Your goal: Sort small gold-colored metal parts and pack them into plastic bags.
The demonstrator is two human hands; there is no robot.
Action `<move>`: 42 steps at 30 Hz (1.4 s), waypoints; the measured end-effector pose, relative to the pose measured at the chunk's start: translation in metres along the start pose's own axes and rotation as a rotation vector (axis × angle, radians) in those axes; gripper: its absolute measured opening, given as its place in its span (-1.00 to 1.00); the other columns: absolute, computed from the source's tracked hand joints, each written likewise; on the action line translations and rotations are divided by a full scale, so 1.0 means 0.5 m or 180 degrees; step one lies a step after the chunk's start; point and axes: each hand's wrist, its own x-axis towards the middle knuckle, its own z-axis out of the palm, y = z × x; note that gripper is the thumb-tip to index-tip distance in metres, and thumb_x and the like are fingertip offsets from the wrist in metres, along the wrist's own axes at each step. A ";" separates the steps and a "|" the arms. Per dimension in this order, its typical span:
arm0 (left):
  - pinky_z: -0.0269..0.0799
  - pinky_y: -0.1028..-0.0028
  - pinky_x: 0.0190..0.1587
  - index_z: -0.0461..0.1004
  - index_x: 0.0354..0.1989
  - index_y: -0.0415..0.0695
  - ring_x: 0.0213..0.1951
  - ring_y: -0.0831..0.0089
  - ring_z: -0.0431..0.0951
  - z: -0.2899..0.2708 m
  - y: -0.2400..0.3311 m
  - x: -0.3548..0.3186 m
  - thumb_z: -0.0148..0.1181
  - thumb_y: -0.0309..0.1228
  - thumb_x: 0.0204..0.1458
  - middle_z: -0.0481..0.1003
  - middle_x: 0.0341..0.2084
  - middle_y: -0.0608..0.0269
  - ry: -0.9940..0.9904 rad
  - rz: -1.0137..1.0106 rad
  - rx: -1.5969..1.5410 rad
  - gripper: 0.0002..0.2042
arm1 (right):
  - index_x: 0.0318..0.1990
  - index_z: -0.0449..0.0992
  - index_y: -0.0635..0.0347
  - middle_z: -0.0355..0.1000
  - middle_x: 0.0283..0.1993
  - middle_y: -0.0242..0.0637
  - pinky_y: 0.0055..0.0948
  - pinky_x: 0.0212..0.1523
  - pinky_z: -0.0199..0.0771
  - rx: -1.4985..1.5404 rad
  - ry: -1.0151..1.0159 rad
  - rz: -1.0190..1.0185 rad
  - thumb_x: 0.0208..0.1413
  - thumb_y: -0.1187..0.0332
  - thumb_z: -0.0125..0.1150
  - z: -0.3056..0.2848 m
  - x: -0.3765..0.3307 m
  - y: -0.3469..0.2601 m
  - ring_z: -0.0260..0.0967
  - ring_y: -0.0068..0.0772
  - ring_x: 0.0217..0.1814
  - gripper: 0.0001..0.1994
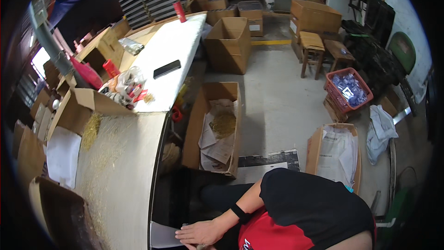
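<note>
My left hand (201,232) lies flat at the lower edge, fingers pointing left, resting on a pale grey sheet (162,236) beside the long table (125,166). A black band sits on that wrist. Just below it, at the frame's edge, a sliver of what may be my right hand (200,246) shows, too little to read. My black and red shirt fills the lower right.
Straw is scattered over the table, with a black phone (167,69), a bag of small items (127,83) and open cartons on it. On the floor are a carton with paper and straw (217,129), another carton (335,150), a red crate (348,89) and a wooden stool (312,48). A person stands at the far doorway.
</note>
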 end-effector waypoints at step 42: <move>0.55 0.50 -0.56 0.39 -0.12 -0.18 -0.34 0.53 0.55 -0.095 0.332 -0.196 -0.18 -0.16 0.23 0.48 -0.31 0.27 0.0472 0.0424 -0.0047 -0.66 | 0.29 0.06 0.16 0.00 0.33 -0.02 -0.29 0.18 0.22 0.1564 -0.0453 0.0243 0.07 0.39 0.09 -0.131 0.188 -0.149 0.22 -0.10 0.21 -0.39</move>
